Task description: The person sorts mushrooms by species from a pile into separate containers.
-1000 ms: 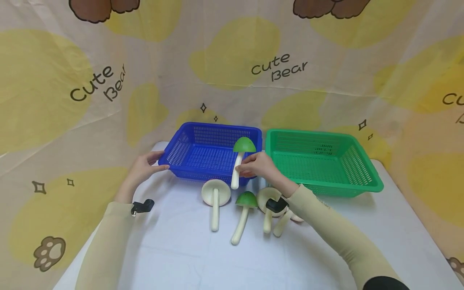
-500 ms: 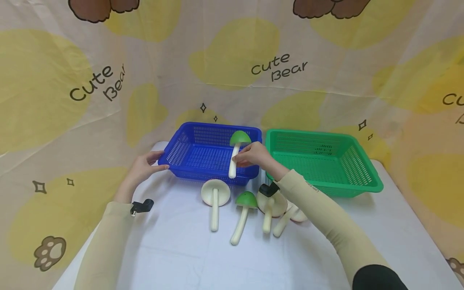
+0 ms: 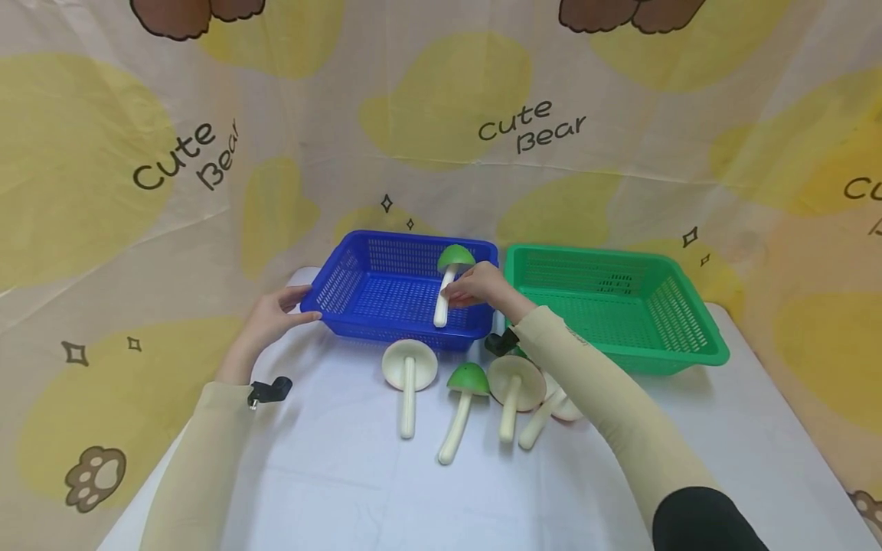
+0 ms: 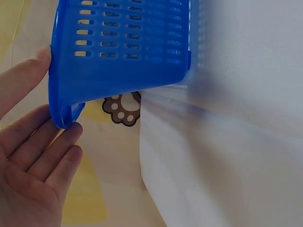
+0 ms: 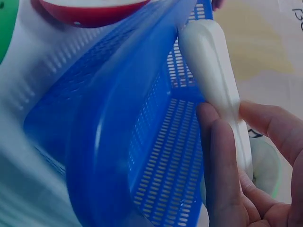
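pinching a green-domed, white-stalked mushroom (image 3: 455, 255) crosswise in the right hand (image 3: 484, 284), with a blue rectangular plastic basket (image 3: 389, 297) beneath.

Head view: backdrop cloth (image 3: 324, 92) reads "Cute Bear" twice, upper L & upper ctr of frame, plus cut-off "Cu" at R edge, approx mid-ht; tiny print on right sleeve (image 3: 609, 402), ctr R, illegible

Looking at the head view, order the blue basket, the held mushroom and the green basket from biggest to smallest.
1. Green basket, slightly larger
2. Blue basket
3. Mushroom in the right hand, easily smallest
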Available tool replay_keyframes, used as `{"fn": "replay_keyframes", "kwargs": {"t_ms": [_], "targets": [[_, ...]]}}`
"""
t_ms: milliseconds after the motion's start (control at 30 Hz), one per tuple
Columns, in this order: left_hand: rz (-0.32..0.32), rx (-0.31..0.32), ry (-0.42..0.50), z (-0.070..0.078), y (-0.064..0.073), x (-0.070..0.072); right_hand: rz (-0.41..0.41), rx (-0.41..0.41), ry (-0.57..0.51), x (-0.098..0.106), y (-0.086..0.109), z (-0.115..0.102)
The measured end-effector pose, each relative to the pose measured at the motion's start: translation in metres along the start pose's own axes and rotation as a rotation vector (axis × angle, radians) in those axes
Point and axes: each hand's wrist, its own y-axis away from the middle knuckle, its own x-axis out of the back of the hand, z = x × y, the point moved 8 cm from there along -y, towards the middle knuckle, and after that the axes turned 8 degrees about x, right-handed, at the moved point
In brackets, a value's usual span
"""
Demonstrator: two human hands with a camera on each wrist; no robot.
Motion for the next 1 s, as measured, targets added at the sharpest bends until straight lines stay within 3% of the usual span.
{"fn": "replay_keyframes", "kwargs": {"t_ms": [167,500,733,1000], "targets": [[0.001,0.000,-0.010,-0.006,-0.002,0.000,0.014,-0.027,-0.070,0.001,-0.005,0.002],[0.014,0.027,-0.023,-0.004,0.001,0.001,0.112,-0.045,-0.195,0.012,-0.008,0.015],[0.018,0.007,-0.029,-0.002,0.002,-0.001,0.118,-0.034,-0.134,0.022,0.001,0.021],[0.015,0.029,-0.030,-0.005,0.001,0.000,0.081,0.020,-0.115,0.019,0.023,0.015]]}}
